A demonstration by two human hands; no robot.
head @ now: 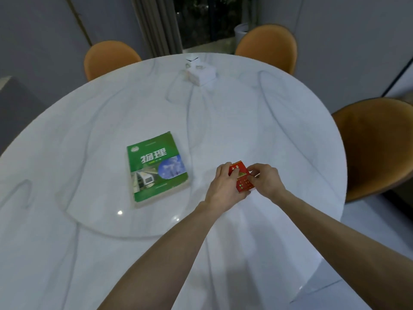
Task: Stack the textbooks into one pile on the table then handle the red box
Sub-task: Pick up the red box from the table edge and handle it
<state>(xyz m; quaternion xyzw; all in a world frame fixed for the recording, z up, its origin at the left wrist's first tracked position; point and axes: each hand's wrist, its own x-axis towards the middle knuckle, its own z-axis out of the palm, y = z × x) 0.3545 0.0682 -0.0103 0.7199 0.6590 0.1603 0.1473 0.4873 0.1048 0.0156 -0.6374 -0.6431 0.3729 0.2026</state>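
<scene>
A pile of textbooks [156, 167] with a green cover on top lies flat on the round white marble table [245, 121], left of centre. To its right, a small red box [242, 179] with gold lettering is held just above the table by both hands. My left hand [223, 186] grips its left side, fingers over the top face. My right hand [266, 180] pinches its right edge. The books under the green one show only as page edges.
A white tissue box [201, 73] stands at the far middle of the table. Three orange chairs ring the table: far left [110, 58], far right [268, 44] and right [377, 146]. A curtain and dark window lie beyond.
</scene>
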